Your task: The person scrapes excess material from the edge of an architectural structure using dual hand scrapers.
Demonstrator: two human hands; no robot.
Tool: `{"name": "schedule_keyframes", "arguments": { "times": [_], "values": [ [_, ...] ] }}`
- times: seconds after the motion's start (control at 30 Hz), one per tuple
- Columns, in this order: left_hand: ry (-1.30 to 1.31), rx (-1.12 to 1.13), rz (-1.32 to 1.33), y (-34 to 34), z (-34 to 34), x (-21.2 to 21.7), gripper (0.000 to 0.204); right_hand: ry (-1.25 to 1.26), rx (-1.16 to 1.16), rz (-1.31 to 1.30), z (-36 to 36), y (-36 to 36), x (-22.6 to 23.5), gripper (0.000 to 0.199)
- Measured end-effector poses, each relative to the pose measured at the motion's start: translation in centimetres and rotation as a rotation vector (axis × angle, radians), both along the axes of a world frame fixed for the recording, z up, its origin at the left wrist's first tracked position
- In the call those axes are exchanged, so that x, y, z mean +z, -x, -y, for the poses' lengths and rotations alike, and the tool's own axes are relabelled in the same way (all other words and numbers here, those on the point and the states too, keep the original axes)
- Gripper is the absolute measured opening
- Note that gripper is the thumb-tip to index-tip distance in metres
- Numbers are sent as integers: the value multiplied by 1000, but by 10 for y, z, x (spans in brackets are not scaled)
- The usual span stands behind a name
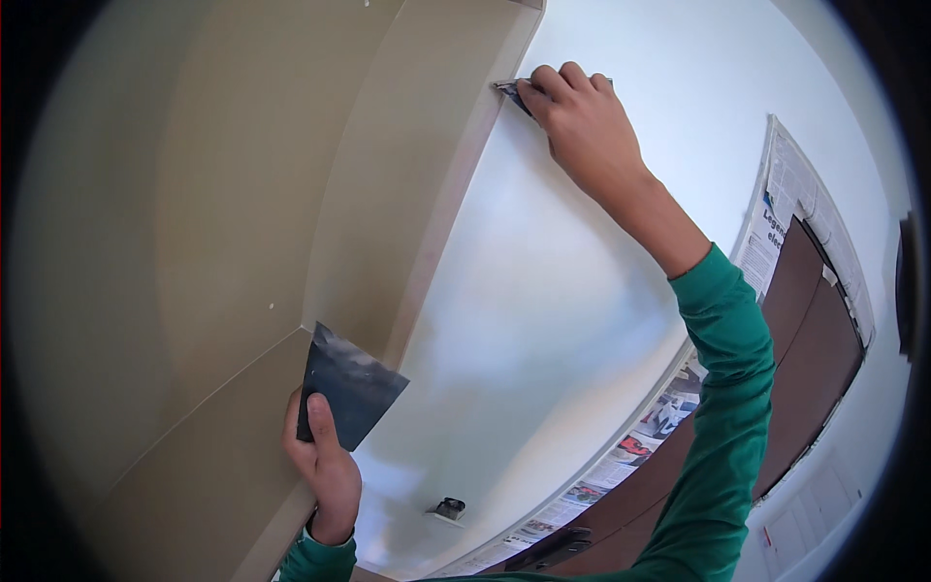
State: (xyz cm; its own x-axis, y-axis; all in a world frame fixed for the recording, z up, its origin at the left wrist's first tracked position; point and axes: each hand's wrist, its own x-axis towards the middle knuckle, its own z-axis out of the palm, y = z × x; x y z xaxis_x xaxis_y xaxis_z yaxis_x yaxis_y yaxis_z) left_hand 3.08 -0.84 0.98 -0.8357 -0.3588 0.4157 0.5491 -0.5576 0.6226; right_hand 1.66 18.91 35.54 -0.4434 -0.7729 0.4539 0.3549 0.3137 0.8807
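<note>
My left hand (335,475) grips a dark, flat, flared putty blade (351,393) by its narrow end, the thumb lying over its face. A pale smear runs along the blade's wide upper edge. Higher up, my right hand (587,121) is closed around a second, smaller-looking dark putty blade (512,89), mostly hidden by the fingers. Its exposed corner touches the border where the white wall (543,262) meets a beige edge strip (456,194).
A beige recess (223,194) fills the left side. Low on the white wall is a small dark wall box (449,508). To the right, a brown door (815,339) has newspaper (805,184) masking its frame. A dark object (906,286) hangs at the far right.
</note>
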Motion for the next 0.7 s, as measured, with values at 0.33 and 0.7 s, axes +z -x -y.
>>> {"name": "schedule_keyframes", "arguments": {
  "times": [0.33, 0.7],
  "values": [
    [-19, 2, -15, 3, 0, -5, 36, -42, -8, 116, 0, 11, -37, 23],
    [-86, -46, -9, 2, -2, 0, 34, -6, -41, -81, -3, 8, 21, 27]
  ]
}}
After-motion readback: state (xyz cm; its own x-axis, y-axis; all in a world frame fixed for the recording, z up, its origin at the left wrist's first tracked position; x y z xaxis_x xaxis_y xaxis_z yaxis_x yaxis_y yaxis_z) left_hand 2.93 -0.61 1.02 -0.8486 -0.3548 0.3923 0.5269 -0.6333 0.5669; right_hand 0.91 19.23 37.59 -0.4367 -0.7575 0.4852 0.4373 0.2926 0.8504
